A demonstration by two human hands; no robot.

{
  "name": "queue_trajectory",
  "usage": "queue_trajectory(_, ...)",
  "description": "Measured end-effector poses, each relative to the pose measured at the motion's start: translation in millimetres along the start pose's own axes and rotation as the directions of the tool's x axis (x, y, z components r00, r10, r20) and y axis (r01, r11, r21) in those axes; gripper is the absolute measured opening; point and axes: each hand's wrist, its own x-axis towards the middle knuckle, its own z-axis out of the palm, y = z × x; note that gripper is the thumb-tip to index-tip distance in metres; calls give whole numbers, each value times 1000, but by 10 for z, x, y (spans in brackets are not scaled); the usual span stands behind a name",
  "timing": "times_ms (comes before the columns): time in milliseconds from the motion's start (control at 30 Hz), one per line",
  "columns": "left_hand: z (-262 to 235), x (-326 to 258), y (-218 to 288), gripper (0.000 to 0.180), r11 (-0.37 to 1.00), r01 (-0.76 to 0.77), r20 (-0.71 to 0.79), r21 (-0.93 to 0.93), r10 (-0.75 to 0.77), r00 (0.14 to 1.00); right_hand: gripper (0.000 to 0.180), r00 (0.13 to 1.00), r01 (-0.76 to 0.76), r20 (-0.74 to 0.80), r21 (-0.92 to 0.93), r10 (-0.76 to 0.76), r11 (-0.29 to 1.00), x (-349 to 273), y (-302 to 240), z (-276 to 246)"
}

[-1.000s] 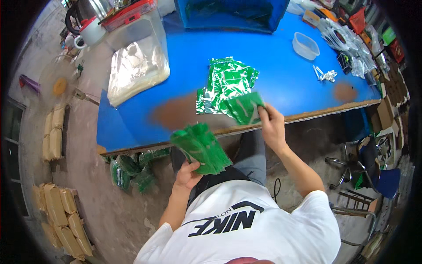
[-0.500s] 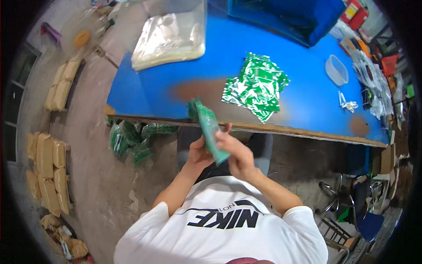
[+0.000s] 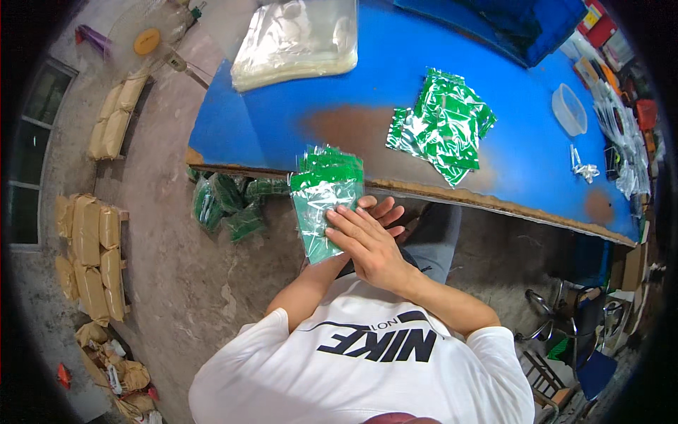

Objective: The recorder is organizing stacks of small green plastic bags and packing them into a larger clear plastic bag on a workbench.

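A fanned stack of clear and green plastic bags (image 3: 318,219) is in front of me, just off the table's near edge. My left hand (image 3: 383,210) supports the stack from underneath; its fingertips show past the right side, while the palm is hidden. Flat across the top bag lies my right hand (image 3: 372,249), with outstretched fingers pressing on the plastic. On the blue table (image 3: 282,134), to the right of the stack, rests a loose pile of shiny green-and-silver packets (image 3: 452,124).
Large clear plastic bags (image 3: 296,42) are piled at the table's far left. A blue bin (image 3: 494,25) stands at the back, and a clear plastic tub (image 3: 568,109) at the right. Green bundles (image 3: 226,201) lie on the floor below the left edge. A fan (image 3: 148,42) stands far left.
The stack was held edge-up and blurred between both hands; now its broad face is turned up. My right hand has flattened onto it. The view has shifted slightly.
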Motion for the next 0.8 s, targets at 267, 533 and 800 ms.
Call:
queue_trajectory(267, 110, 5, 240, 59, 925, -41, -273, 378, 154, 950, 65, 967, -215, -56, 336, 247, 917, 3, 3, -226)
queue_trajectory(533, 147, -211, 497, 54, 803, 89, -559, 590, 326, 762, 29, 652, -579, 96, 703, 752, 413, 46, 216, -345)
queue_trajectory(800, 220, -209, 356, 57, 897, 18, -477, 442, 219, 852, 31, 465, -497, 278, 868, 840, -12, 30, 461, -497)
